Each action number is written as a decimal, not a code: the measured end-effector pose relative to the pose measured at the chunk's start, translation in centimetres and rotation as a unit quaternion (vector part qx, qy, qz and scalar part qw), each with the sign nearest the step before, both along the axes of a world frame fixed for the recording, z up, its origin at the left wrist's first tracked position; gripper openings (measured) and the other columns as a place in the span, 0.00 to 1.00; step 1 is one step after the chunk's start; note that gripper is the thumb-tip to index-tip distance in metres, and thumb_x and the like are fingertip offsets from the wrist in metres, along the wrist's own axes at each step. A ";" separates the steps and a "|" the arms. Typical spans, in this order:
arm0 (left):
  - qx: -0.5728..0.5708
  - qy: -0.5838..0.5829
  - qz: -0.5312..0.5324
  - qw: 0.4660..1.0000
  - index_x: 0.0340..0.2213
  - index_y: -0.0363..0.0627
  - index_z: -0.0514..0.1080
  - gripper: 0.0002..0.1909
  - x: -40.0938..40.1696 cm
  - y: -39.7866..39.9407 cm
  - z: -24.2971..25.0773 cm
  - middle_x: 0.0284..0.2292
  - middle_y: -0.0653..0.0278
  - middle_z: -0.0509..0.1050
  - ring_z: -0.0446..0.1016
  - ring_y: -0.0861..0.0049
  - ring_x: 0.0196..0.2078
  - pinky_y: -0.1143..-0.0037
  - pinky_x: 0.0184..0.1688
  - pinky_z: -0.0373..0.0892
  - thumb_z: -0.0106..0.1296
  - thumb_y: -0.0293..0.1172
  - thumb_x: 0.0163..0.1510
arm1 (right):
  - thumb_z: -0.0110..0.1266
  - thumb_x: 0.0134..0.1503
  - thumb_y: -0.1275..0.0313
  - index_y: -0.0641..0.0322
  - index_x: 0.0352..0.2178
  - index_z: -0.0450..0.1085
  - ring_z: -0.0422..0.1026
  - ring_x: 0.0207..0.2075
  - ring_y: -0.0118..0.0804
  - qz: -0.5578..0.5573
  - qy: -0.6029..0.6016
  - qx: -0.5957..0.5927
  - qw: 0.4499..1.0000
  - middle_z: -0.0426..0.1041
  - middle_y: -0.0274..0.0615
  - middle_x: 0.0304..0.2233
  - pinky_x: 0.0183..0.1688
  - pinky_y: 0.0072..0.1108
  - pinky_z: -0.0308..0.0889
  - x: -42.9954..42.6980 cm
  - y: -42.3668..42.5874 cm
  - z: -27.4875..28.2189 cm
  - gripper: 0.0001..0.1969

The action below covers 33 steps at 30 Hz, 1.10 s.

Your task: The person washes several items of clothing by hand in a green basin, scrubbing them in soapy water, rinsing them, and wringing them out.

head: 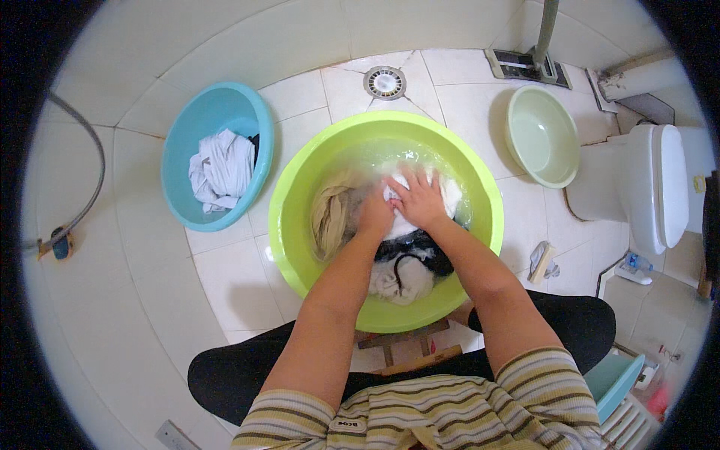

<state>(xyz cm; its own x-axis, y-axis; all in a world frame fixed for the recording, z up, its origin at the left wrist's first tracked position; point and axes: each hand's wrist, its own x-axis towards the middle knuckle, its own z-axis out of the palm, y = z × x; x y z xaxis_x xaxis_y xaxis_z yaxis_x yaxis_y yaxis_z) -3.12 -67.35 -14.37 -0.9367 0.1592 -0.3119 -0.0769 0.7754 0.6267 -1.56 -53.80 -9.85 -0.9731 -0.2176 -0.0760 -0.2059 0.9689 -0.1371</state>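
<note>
A large lime-green plastic basin (388, 320) stands on the floor before me, holding sudsy water and wet laundry. My right hand (419, 197) lies with spread fingers on a white cloth (451, 194). Close beside it, my left hand (376, 212) reaches into the wash at the same cloth; its fingers are blurred and partly hidden. Khaki fabric (327, 219) is bunched at the basin's left side. Nearer to me are a black garment (430, 250) and a cream-coloured cloth (408, 281) with a dark cord across it.
At left, a blue basin (174, 197) holds pale clothes (224, 169). A pale green basin (543, 135) stands near the toilet (647, 185). A floor drain (385, 82) lies beyond, with a squeegee-type mop (529, 64) at the wall. A brush (542, 263) is on the right floor.
</note>
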 end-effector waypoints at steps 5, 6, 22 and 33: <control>-0.110 -0.140 -0.009 0.984 0.42 0.41 0.67 0.21 -2.1 3.2 2.7 0.39 0.47 0.71 0.69 0.52 0.44 0.59 0.46 0.64 0.46 0.43 0.50 | 0.49 0.49 0.55 0.38 0.55 0.56 0.52 0.56 0.60 -0.125 -0.032 -0.117 0.985 0.53 0.55 0.56 0.52 0.53 0.50 -0.7 3.5 -8.5 0.29; -0.128 -0.164 0.002 0.978 0.41 0.41 0.68 0.21 -2.6 3.0 2.5 0.39 0.46 0.71 0.69 0.52 0.43 0.59 0.46 0.64 0.45 0.43 0.50 | 0.49 0.49 0.55 0.38 0.55 0.56 0.52 0.56 0.60 -0.122 -0.032 -0.123 0.984 0.53 0.55 0.56 0.52 0.53 0.50 -1.2 3.0 -8.7 0.29; 0.281 0.042 0.004 0.959 0.41 0.42 0.71 0.15 -2.6 -4.6 23.1 0.35 0.60 0.75 0.72 0.75 0.37 0.76 0.42 0.66 0.51 0.28 0.49 | 0.56 0.40 0.77 0.63 0.25 0.64 0.69 0.28 0.37 -0.044 0.084 -0.329 0.940 0.68 0.44 0.22 0.32 0.27 0.64 -2.0 3.0 21.7 0.09; 0.675 -0.145 -0.229 0.686 0.37 0.35 0.71 0.12 -2.5 -3.6 45.7 0.30 0.58 0.73 0.73 0.74 0.32 0.77 0.38 0.70 0.42 0.21 0.51 | 0.62 0.40 0.71 0.63 0.44 0.63 0.69 0.43 0.32 0.222 0.200 -0.370 0.880 0.70 0.41 0.40 0.47 0.21 0.63 0.1 0.7 41.1 0.27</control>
